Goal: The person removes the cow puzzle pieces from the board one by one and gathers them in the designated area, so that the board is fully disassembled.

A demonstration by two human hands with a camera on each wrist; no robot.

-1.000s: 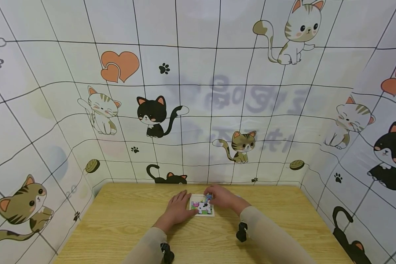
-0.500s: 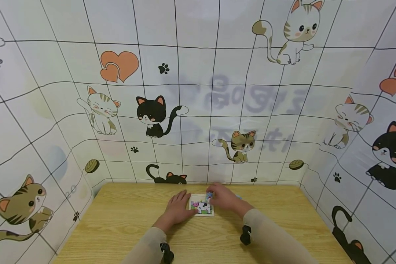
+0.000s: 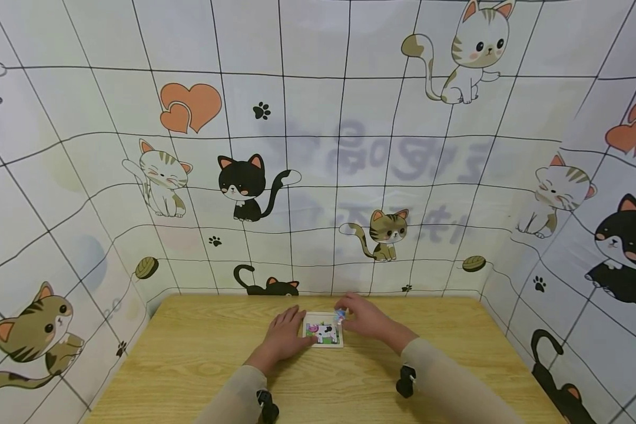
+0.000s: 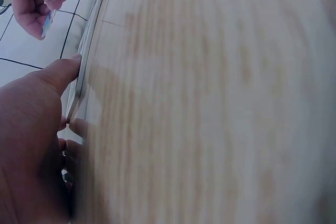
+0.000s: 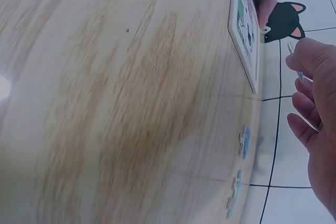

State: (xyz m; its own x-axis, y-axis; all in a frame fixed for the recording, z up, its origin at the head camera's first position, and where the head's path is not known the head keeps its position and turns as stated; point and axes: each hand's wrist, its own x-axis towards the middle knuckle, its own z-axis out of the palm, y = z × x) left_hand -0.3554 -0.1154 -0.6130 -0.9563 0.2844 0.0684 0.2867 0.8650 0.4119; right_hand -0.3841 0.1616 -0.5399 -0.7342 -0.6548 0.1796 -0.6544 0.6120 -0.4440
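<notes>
A person's right hand pinches a small puzzle piece between thumb and fingers, raised clear of the far right corner of a cow puzzle board. The left hand, fingers stretched out, lies along the board's left edge, thumb on its near left corner, farther from the piece.

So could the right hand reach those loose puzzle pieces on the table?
Likely yes: nothing visible stands between the right hand and the loose pieces, though it is pinching another piece.
</notes>
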